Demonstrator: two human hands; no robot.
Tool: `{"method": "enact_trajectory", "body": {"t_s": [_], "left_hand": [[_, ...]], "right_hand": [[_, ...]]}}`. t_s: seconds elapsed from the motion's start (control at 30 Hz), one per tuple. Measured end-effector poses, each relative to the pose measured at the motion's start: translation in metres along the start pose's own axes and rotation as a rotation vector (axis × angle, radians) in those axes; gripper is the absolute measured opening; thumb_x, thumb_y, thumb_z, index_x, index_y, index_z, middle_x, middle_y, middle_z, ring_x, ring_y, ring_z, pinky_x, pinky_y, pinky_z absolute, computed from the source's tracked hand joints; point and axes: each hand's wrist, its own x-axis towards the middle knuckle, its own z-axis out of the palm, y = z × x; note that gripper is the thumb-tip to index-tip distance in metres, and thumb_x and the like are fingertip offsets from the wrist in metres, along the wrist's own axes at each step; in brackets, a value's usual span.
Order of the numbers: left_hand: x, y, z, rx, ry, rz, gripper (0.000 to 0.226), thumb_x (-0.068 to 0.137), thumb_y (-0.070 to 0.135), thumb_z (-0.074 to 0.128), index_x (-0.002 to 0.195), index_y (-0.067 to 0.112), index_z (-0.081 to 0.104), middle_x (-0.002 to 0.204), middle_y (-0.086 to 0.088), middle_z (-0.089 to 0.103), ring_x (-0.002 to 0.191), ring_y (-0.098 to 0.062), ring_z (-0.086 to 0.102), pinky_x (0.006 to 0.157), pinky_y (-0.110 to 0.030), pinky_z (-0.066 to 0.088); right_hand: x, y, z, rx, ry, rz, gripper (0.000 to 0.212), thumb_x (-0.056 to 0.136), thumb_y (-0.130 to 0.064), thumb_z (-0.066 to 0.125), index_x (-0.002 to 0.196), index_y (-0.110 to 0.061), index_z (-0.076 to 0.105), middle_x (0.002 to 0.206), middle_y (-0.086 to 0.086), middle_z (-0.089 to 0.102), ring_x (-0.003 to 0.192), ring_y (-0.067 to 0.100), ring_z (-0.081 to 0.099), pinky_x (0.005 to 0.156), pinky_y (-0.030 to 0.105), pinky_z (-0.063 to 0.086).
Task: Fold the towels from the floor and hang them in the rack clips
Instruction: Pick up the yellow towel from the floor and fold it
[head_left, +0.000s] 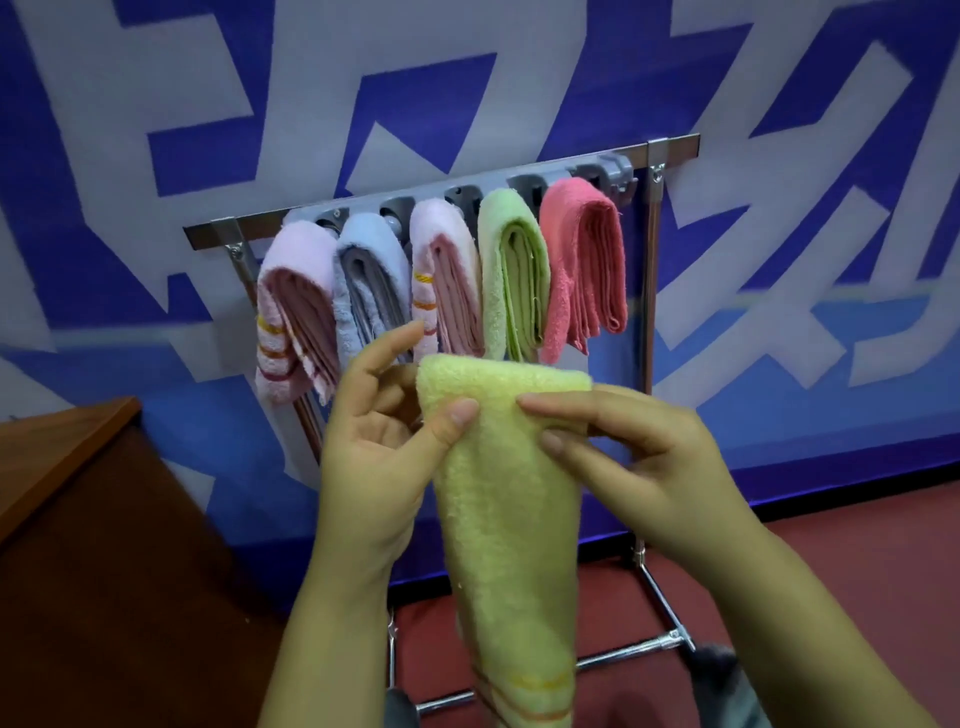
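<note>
Left hand (374, 441) pinching the yellow towel (506, 499) near its folded top, thumb in front, fingers behind; right hand (639, 457) pinching the same fold from the other side. Held in mid-air, just before the rack (655, 156), below five hung towels (447, 280). Soft, light, floppy, probably non-slip; best gripped at the thick top fold for clipping. Pale yellow terry, striped at the bottom edge.

Even, soft indoor light w/ faint shadows, slight motion blur on the right hand (649, 457), wide-angle bending at edges, corners darker.
</note>
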Motion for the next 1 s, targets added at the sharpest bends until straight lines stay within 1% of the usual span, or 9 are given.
{"method": "enact_trajectory", "body": {"t_s": [0.07, 0.13, 0.2, 0.3, 0.4, 0.5, 0.6, 0.77, 1.0], "left_hand": [[0.001, 0.000, 0.004, -0.002, -0.029, -0.005, 0.059, 0.061, 0.006, 0.077, 0.106, 0.044, 0.065, 0.084, 0.013, 0.067, 0.082, -0.003, 0.063, 0.073, -0.019, 0.053], [0.003, 0.002, 0.007, 0.000, -0.025, -0.011, 0.063, 0.060, 0.005, 0.079, 0.107, 0.045, 0.065, 0.085, 0.014, 0.066, 0.085, -0.005, 0.063, 0.076, -0.021, 0.053], [0.006, 0.003, 0.011, -0.022, 0.000, -0.022, 0.062, 0.063, 0.000, 0.074, 0.107, 0.044, 0.066, 0.085, 0.012, 0.065, 0.085, -0.006, 0.063, 0.077, -0.023, 0.054], [0.010, 0.008, 0.017, -0.074, 0.013, -0.033, 0.056, 0.067, -0.002, 0.068, 0.107, 0.036, 0.067, 0.089, 0.005, 0.065, 0.085, -0.007, 0.064, 0.077, -0.024, 0.054], [0.015, 0.014, 0.021, -0.093, 0.007, -0.037, 0.053, 0.069, -0.003, 0.068, 0.110, 0.031, 0.064, 0.092, 0.000, 0.065, 0.084, -0.007, 0.065, 0.075, -0.022, 0.054], [0.019, 0.019, 0.025, -0.109, -0.007, -0.050, 0.051, 0.069, 0.001, 0.071, 0.111, 0.028, 0.061, 0.088, 0.006, 0.068, 0.085, -0.006, 0.065, 0.076, -0.024, 0.055], [0.024, 0.021, 0.027, -0.115, -0.016, -0.076, 0.049, 0.067, 0.007, 0.066, 0.112, 0.027, 0.059, 0.088, 0.009, 0.069, 0.088, -0.009, 0.064, 0.082, -0.030, 0.056], [0.028, 0.024, 0.034, -0.167, -0.032, -0.090, 0.048, 0.068, 0.006, 0.065, 0.112, 0.026, 0.059, 0.088, 0.007, 0.068, 0.084, -0.008, 0.065, 0.069, -0.025, 0.056], [0.041, 0.018, 0.053, -0.179, -0.065, -0.112, 0.046, 0.067, 0.005, 0.065, 0.109, 0.024, 0.060, 0.086, 0.007, 0.071, 0.084, -0.006, 0.067, 0.069, -0.021, 0.054]], "right_hand": [[-0.001, 0.004, -0.007, -0.065, 0.014, -0.051, 0.028, 0.081, -0.021, 0.064, 0.108, -0.020, 0.069, 0.074, -0.007, 0.058, 0.071, 0.005, 0.056, 0.069, 0.011, 0.043], [-0.002, 0.007, -0.012, -0.107, 0.023, -0.054, 0.031, 0.080, -0.028, 0.066, 0.110, -0.021, 0.068, 0.078, -0.008, 0.048, 0.076, 0.002, 0.050, 0.073, 0.009, 0.039], [-0.003, 0.009, -0.015, -0.120, 0.020, -0.006, 0.034, 0.079, -0.044, 0.064, 0.111, -0.032, 0.066, 0.104, -0.007, 0.048, 0.104, 0.003, 0.050, 0.088, 0.015, 0.040], [0.001, 0.007, -0.017, -0.023, -0.102, 0.104, 0.032, 0.075, -0.054, 0.064, 0.106, -0.044, 0.066, 0.148, -0.014, 0.028, 0.141, 0.007, 0.025, 0.109, 0.024, 0.032], [0.009, 0.001, -0.019, 0.274, -0.274, 0.250, 0.027, 0.071, -0.042, 0.074, 0.097, -0.035, 0.073, 0.123, -0.015, 0.058, 0.122, 0.006, 0.052, 0.097, 0.024, 0.045], [0.016, -0.001, -0.019, 0.313, -0.218, 0.294, 0.022, 0.073, -0.016, 0.072, 0.090, -0.030, 0.076, 0.094, -0.007, 0.069, 0.096, 0.005, 0.066, 0.082, 0.016, 0.050], [0.024, -0.003, -0.021, 0.265, -0.145, 0.269, 0.024, 0.072, -0.013, 0.072, 0.089, -0.029, 0.075, 0.096, -0.002, 0.069, 0.097, 0.008, 0.066, 0.087, 0.021, 0.052], [0.028, -0.007, -0.030, 0.329, -0.162, 0.227, 0.029, 0.073, -0.008, 0.068, 0.097, -0.024, 0.074, 0.114, 0.001, 0.061, 0.113, 0.013, 0.059, 0.095, 0.026, 0.049], [0.032, -0.010, -0.051, 0.192, -0.084, 0.299, 0.032, 0.076, -0.001, 0.069, 0.090, -0.029, 0.075, 0.102, 0.002, 0.070, 0.101, 0.010, 0.066, 0.090, 0.028, 0.053]]}}
